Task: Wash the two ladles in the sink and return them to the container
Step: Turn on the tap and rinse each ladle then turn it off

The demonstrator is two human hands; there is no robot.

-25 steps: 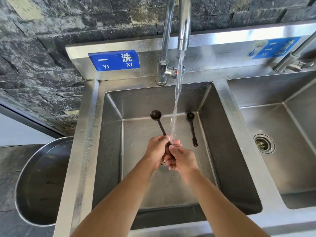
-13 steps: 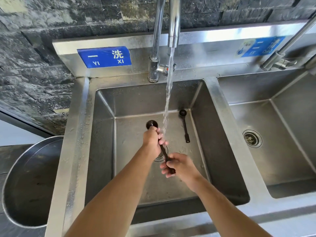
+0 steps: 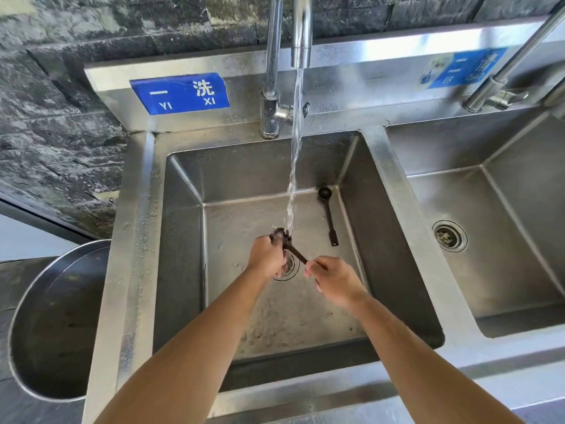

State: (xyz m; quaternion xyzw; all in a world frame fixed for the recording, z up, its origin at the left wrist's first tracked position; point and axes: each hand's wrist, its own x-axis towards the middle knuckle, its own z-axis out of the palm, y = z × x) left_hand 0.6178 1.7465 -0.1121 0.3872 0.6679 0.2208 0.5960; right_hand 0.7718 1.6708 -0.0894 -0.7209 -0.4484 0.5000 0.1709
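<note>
A small dark ladle (image 3: 294, 252) is held over the drain of the left sink basin (image 3: 183, 240), its bowl under the running water stream (image 3: 295, 166). My left hand (image 3: 269, 255) grips the ladle at its bowl end, fingers curled over the bowl. My right hand (image 3: 333, 281) pinches the end of its handle. A second dark ladle (image 3: 328, 217) lies flat on the basin floor near the right wall, bowl toward the back. The round steel container (image 3: 46, 325) sits to the left of the sink.
The tap (image 3: 272, 87) stands behind the left basin with water running. A second basin (image 3: 504, 224) with its own drain and tap lies to the right. A blue sign (image 3: 180, 93) is on the backsplash. A dark stone wall rises behind.
My hands have drawn apart along the ladle: the left hand slid up to the bowl under the stream, the right moved to the handle's end. The other ladle has not moved.
</note>
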